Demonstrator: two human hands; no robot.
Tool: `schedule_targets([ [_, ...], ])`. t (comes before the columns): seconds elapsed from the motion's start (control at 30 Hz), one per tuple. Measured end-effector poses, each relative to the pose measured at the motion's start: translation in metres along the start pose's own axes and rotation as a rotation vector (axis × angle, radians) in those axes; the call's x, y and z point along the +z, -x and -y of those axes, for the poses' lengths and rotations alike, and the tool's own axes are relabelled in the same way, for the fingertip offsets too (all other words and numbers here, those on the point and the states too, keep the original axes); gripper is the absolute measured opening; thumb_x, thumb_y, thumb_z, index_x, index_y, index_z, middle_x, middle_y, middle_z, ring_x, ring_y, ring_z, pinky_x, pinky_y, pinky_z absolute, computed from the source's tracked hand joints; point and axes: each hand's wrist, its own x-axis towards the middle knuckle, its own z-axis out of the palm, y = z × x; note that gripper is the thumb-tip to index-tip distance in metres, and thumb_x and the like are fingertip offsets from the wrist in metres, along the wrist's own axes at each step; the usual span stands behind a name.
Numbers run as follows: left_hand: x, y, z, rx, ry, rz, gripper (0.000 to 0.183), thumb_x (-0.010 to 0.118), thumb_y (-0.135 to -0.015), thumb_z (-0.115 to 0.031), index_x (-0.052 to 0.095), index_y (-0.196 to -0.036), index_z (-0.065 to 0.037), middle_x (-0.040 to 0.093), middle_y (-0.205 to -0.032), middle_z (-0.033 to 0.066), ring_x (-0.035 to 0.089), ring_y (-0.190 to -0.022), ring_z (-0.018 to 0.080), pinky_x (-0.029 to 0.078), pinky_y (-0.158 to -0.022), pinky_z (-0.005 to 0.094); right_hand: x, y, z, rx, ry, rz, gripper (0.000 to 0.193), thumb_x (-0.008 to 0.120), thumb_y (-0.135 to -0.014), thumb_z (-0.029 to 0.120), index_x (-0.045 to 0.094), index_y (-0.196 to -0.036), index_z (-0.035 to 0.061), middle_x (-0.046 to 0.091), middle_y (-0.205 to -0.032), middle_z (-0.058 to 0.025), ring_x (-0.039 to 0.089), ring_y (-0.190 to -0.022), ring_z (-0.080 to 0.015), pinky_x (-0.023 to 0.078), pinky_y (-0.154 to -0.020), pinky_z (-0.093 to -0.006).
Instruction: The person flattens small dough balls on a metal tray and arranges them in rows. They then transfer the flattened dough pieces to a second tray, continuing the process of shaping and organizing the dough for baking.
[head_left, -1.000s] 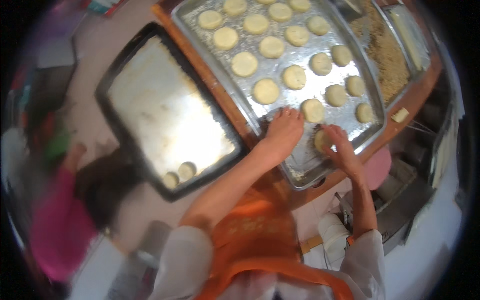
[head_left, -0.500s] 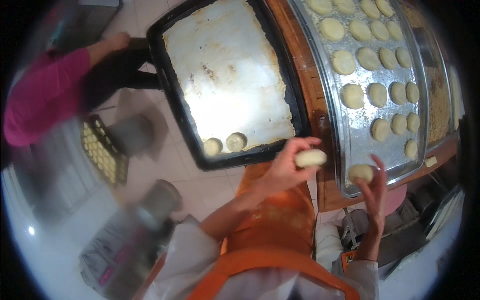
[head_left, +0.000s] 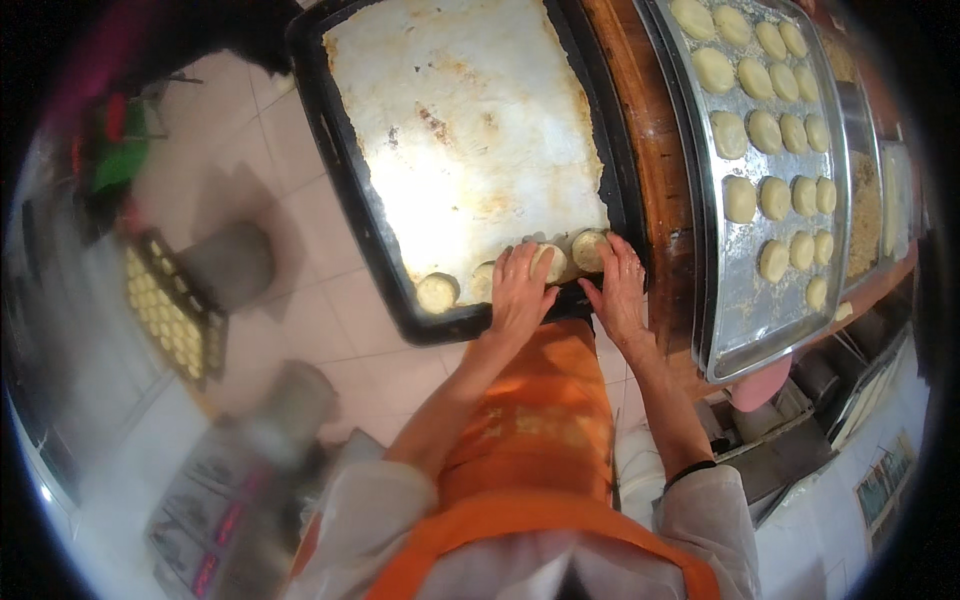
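Observation:
A large black baking tray [head_left: 400,292] with a pale, browned liner [head_left: 470,160] lies before me. Along its near edge sits a row of flat dough rounds, among them a leftmost dough round [head_left: 437,293] and a partly covered one [head_left: 482,281]. My left hand [head_left: 520,292] has its fingers and thumb against a dough round [head_left: 548,264] in this row. Gripped at the near right corner is another dough round [head_left: 589,251], with the fingers of my right hand [head_left: 620,288] around its side. Both rounds rest on the liner.
To the right, a silver metal tray [head_left: 765,325] bears several rows of dough rounds on a wooden table [head_left: 665,190]. Beyond it stands a pan of crumbly brown stuff [head_left: 862,215]. Lower left are a dark tray of small pale pieces [head_left: 165,305] and a grey cylinder [head_left: 232,268].
Both hands have moved left from the gap and the silver tray onto the black tray, bringing two dough rounds to its near right edge. The person in pink has mostly left the view.

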Motion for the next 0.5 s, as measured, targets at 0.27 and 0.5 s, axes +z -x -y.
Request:
schedule_targets([
  [0.27, 0.011, -0.012, 0.008, 0.052, -0.112, 0.104, 0.065, 0.078, -0.062, -0.016, 0.05, -0.12, -0.013, 0.047, -0.122, 0.0095, 0.044, -0.117, 0.0281, 0.037, -0.091, 0.0409, 0.016, -0.016, -0.004, 0.078, 0.086, 0.188, 0.068, 0.074, -0.069, 0.009, 0.042, -0.13, 0.0115, 0.037, -0.136, -0.0134, 0.04, -0.12, -0.0349, 0.038, -0.094, -0.046],
  [0.5, 0.003, -0.011, -0.001, -0.036, -0.115, 0.228, 0.072, 0.078, -0.066, -0.024, 0.045, -0.128, -0.006, 0.045, -0.129, 0.0133, 0.041, -0.12, 0.0302, 0.033, -0.097, 0.0439, -0.014, -0.013, 0.008, 0.063, -0.013, 0.105, 0.06, 0.072, -0.073, 0.015, 0.045, -0.126, 0.0102, 0.041, -0.133, -0.0143, 0.04, -0.122, -0.0338, 0.04, -0.093, -0.0456],
])
